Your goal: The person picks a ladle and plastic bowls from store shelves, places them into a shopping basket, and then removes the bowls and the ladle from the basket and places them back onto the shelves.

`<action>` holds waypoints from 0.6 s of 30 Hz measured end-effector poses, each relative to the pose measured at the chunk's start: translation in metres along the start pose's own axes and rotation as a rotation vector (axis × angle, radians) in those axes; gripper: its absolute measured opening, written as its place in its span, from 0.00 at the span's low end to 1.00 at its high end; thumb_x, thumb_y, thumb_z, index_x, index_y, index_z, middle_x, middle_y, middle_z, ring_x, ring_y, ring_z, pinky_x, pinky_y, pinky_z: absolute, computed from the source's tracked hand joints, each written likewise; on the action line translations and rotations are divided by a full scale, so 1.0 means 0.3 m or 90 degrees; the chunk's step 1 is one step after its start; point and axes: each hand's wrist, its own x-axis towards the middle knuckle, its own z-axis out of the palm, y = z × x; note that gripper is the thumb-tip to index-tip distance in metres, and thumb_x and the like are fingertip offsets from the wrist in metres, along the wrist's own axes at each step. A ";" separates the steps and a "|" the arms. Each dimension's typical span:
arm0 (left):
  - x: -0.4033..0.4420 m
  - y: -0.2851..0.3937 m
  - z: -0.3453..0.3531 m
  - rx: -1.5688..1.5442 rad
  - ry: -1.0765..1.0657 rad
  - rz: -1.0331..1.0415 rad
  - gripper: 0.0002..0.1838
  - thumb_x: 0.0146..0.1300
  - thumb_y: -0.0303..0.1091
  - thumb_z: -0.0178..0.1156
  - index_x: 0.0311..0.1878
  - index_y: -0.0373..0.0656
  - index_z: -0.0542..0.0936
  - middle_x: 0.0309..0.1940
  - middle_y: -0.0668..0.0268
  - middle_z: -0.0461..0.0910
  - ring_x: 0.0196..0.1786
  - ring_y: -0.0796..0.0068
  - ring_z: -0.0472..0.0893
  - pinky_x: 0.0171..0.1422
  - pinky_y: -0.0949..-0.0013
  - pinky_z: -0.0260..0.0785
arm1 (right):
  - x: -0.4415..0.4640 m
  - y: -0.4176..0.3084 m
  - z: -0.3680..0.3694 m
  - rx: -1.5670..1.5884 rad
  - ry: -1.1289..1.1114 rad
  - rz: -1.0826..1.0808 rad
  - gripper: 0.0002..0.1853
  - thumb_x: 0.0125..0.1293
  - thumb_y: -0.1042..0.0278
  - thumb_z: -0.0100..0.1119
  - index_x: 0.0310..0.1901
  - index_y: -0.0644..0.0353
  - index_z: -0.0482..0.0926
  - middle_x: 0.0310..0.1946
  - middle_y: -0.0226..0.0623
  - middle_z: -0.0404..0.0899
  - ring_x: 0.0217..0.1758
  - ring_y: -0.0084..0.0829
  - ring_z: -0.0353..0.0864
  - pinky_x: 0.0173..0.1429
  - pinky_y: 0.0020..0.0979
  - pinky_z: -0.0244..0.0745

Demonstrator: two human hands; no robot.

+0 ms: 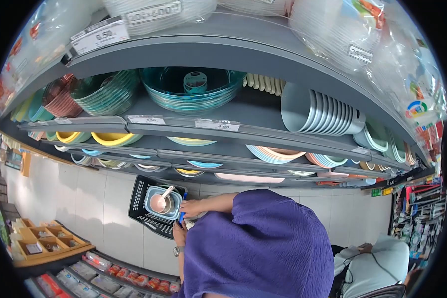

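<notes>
A black perforated shopping basket (137, 214) hangs low at the left of centre. Nested inside are a light blue basin (149, 202) and a pink dipper (158, 202) with a pale handle pointing up and right. The basket's blue handle (182, 217) runs along its right side. My right hand (192, 207) reaches from the purple sleeve and is closed on the upper part of this handle. Lower down, my left hand (179, 232), with a watch on its wrist, is closed at the handle's lower end. Its fingertips are partly hidden.
Grey shelves (256, 119) ahead carry teal basins (191, 94), silver-grey buckets (323, 111) and colourful bowls. Wooden trays (49, 238) stand at lower left, beside packaged goods (134, 279). Another person in a pale top (382, 268) is at lower right, near hanging goods (417, 218).
</notes>
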 end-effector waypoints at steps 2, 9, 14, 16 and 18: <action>-0.020 0.046 0.013 0.125 0.069 0.026 0.21 0.72 0.45 0.54 0.43 0.30 0.73 0.35 0.40 0.78 0.39 0.37 0.77 0.44 0.46 0.70 | -0.007 0.023 0.031 0.011 0.030 -0.027 0.27 0.67 0.48 0.58 0.59 0.61 0.75 0.57 0.48 0.73 0.65 0.49 0.68 0.66 0.45 0.69; -0.107 0.182 0.071 0.156 0.056 -0.032 0.19 0.74 0.43 0.51 0.46 0.32 0.74 0.38 0.41 0.76 0.43 0.39 0.76 0.48 0.46 0.69 | -0.123 0.057 0.089 0.031 0.072 -0.038 0.23 0.65 0.53 0.61 0.56 0.56 0.75 0.57 0.42 0.71 0.67 0.46 0.64 0.68 0.47 0.67; -0.186 0.249 0.135 0.157 0.069 -0.037 0.18 0.74 0.43 0.52 0.46 0.32 0.75 0.37 0.43 0.76 0.41 0.40 0.77 0.45 0.46 0.70 | -0.240 0.043 0.064 0.030 0.054 -0.044 0.24 0.67 0.51 0.60 0.57 0.59 0.76 0.56 0.45 0.73 0.66 0.48 0.66 0.66 0.46 0.69; -0.219 0.262 0.173 0.147 0.101 -0.020 0.18 0.73 0.43 0.53 0.44 0.33 0.75 0.35 0.43 0.77 0.39 0.40 0.77 0.43 0.46 0.70 | -0.273 0.051 0.077 0.021 0.038 -0.041 0.24 0.67 0.51 0.60 0.58 0.59 0.75 0.57 0.45 0.73 0.67 0.48 0.66 0.67 0.46 0.68; -0.251 0.275 0.211 0.132 0.111 -0.024 0.18 0.72 0.43 0.54 0.43 0.33 0.74 0.35 0.44 0.77 0.39 0.40 0.77 0.43 0.46 0.70 | -0.318 0.051 0.086 0.011 0.021 -0.039 0.24 0.67 0.51 0.60 0.58 0.58 0.75 0.58 0.45 0.72 0.67 0.48 0.66 0.69 0.46 0.67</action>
